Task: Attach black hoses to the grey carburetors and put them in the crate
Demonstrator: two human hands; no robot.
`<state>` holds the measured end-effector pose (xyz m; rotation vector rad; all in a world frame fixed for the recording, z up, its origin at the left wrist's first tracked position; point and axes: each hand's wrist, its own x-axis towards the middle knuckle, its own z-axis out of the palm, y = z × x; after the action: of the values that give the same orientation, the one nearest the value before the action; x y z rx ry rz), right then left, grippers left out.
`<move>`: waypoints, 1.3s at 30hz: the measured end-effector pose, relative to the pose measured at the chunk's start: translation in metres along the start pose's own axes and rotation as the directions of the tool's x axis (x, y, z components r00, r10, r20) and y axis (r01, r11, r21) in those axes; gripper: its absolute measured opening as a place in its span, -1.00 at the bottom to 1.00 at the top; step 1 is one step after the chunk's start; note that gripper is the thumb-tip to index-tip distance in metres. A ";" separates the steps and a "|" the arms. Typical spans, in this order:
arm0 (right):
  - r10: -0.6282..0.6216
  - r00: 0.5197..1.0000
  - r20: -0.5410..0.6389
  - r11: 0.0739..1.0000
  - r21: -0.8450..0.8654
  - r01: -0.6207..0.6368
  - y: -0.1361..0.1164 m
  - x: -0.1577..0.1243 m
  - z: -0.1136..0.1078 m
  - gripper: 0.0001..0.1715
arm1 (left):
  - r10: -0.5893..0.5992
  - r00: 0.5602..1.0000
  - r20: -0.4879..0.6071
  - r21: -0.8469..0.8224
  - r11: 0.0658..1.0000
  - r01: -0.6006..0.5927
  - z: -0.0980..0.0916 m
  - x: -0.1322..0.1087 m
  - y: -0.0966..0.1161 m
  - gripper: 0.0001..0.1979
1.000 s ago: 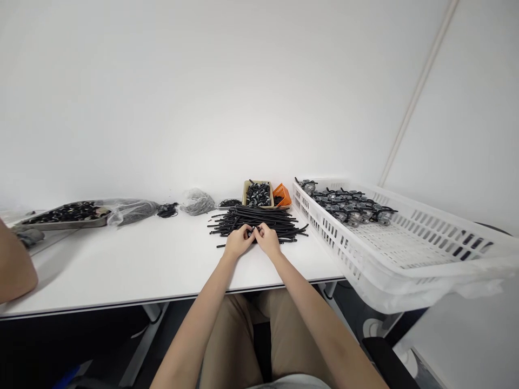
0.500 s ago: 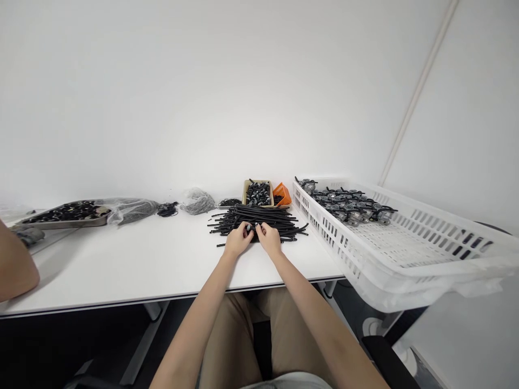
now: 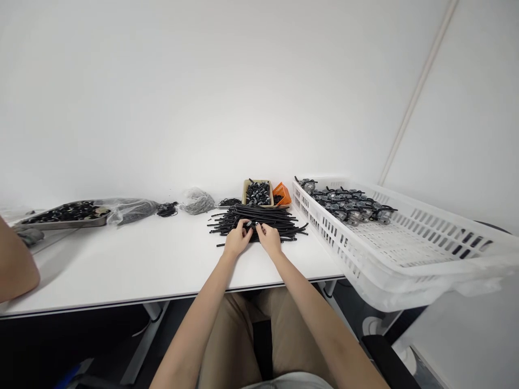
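My left hand (image 3: 238, 237) is closed in a pinch around a small black piece with a pale, shiny spot (image 3: 250, 225). Close beside it, my right hand (image 3: 268, 237) has thumb and finger pressed together at the other side of that small piece. What lies between its fingertips is too small to make out. Both hands rest over the near edge of a pile of thin black tubes (image 3: 263, 214), which spreads sideways across the white table (image 3: 133, 259).
Behind the pile stand a tan basket of small black parts (image 3: 244, 195) and a tilted orange basket (image 3: 283, 190). A large white crate (image 3: 332, 243) with clear-and-black assemblies is at right. Leftward are plastic bags (image 3: 197, 201), a metal tray (image 3: 83, 223) and another person's arm (image 3: 16, 265).
The small piece has turned slightly between my fingers, and my left fingertips have shifted a little. My arms and the things on the table stay in place.
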<state>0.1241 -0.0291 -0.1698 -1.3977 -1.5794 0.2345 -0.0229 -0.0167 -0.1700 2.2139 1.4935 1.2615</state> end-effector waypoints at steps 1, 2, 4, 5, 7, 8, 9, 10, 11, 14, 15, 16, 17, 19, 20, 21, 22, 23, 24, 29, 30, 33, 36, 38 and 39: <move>0.008 1.000 0.000 1.000 -0.012 -0.008 0.000 0.000 0.000 -0.47 | 0.001 1.000 -0.001 0.002 1.000 -0.001 0.000 0.000 0.000 -0.69; 0.017 1.000 0.002 1.000 -0.023 -0.016 0.001 0.001 0.000 -0.47 | 0.002 1.000 -0.002 0.006 1.000 -0.001 0.001 0.000 0.000 -0.69; 0.040 0.999 0.019 0.998 -0.044 -0.039 0.001 0.001 0.000 -0.44 | 0.000 1.000 -0.005 0.011 1.000 0.000 0.001 0.001 -0.001 -0.69; 0.052 0.998 0.031 0.997 -0.051 -0.051 0.001 0.002 0.000 -0.43 | -0.001 1.000 -0.005 0.013 1.000 0.001 0.001 0.001 -0.001 -0.69; 0.065 0.996 0.055 0.997 -0.054 -0.063 0.001 0.002 0.000 -0.40 | -0.002 1.000 -0.003 0.014 1.000 0.002 0.001 0.001 -0.001 -0.70; 0.069 0.995 0.066 0.997 -0.049 -0.066 0.002 0.002 0.000 -0.38 | -0.002 1.000 0.000 0.014 1.000 0.001 0.001 0.001 -0.001 -0.71; 0.070 0.995 0.077 0.997 -0.041 -0.067 0.002 0.002 0.000 -0.37 | -0.001 1.000 0.004 0.013 1.000 0.001 0.001 0.001 -0.001 -0.72; 0.070 0.994 0.086 0.997 -0.031 -0.067 0.002 0.003 0.000 -0.36 | -0.001 1.000 0.006 0.014 1.000 0.001 0.000 0.000 -0.001 -0.73; 0.068 0.993 0.095 0.998 -0.018 -0.067 0.002 0.003 0.000 -0.34 | 0.001 1.000 0.009 0.013 1.000 -0.001 0.000 0.000 -0.001 -0.73; 0.049 0.991 0.126 0.998 0.040 -0.054 0.004 0.003 0.001 -0.31 | 0.006 1.000 0.019 0.015 1.000 -0.006 -0.001 0.000 -0.001 -0.68; 0.038 0.990 0.138 0.997 0.062 -0.047 0.005 0.003 0.002 -0.29 | 0.005 1.000 0.024 0.020 1.000 -0.006 -0.001 0.000 -0.001 -0.66; 0.026 0.988 0.151 0.996 0.083 -0.039 0.006 0.003 0.002 -0.28 | 0.004 1.000 0.029 0.027 1.000 -0.005 -0.002 0.001 -0.001 -0.64; 0.014 0.986 0.164 0.994 0.101 -0.030 0.006 0.003 0.003 -0.27 | 0.002 0.999 0.032 0.036 0.999 -0.003 -0.002 0.001 -0.001 -0.63; -0.008 0.983 0.183 0.993 0.119 -0.014 0.007 0.003 0.003 -0.27 | -0.003 0.999 0.036 0.053 0.999 0.001 -0.002 0.001 -0.001 -0.62; -0.016 0.982 0.190 0.992 0.123 -0.008 0.007 0.003 0.003 -0.27 | -0.005 0.999 0.038 0.058 0.998 0.003 -0.002 0.001 -0.001 -0.61; -0.020 0.981 0.195 0.992 0.124 -0.004 0.007 0.003 0.003 -0.27 | -0.007 0.999 0.039 0.061 0.998 0.005 -0.002 0.002 -0.001 -0.61; -0.021 0.980 0.199 0.992 0.125 -0.004 0.006 0.003 0.003 -0.27 | -0.008 0.999 0.041 0.063 0.998 0.006 -0.003 0.002 -0.001 -0.60; -0.021 0.979 0.203 0.992 0.125 -0.004 0.006 0.003 0.002 -0.28 | -0.009 0.999 0.043 0.066 0.998 0.006 -0.003 0.002 -0.001 -0.60; -0.021 0.978 0.206 0.992 0.126 -0.005 0.005 0.003 0.002 -0.28 | -0.009 0.999 0.045 0.069 0.998 0.006 -0.002 0.002 -0.001 -0.60; -0.018 0.988 0.155 0.994 0.108 0.001 0.003 0.002 0.001 -0.39 | -0.016 0.999 0.040 0.094 0.995 0.012 0.000 0.003 -0.005 -0.69; -0.023 0.991 0.133 0.995 0.101 0.009 0.002 0.001 0.001 -0.41 | -0.017 0.999 0.038 0.100 0.995 0.013 0.001 0.003 -0.005 -0.72; -0.047 0.997 0.066 0.996 0.080 0.041 0.001 0.000 0.001 -0.47 | -0.014 0.999 0.029 0.110 0.994 0.011 0.002 0.002 -0.006 -0.76; -0.063 0.998 0.014 0.996 0.058 0.062 0.000 0.000 0.000 -0.54 | 0.001 0.999 0.033 0.106 0.994 -0.005 0.002 0.002 -0.006 -0.78; -0.072 0.997 -0.005 0.996 0.054 0.072 0.000 0.000 0.000 -0.59 | 0.021 0.999 0.042 0.081 0.996 -0.024 0.002 0.001 -0.004 -0.82; -0.074 0.997 -0.007 0.996 0.059 0.074 0.000 0.000 0.000 -0.62 | 0.027 0.999 0.044 0.064 0.998 -0.030 0.001 0.001 -0.004 -0.82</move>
<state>0.1239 -0.0294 -0.1701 -1.2910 -1.6044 0.2308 -0.0243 -0.0139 -0.1727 2.2956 1.5121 1.1824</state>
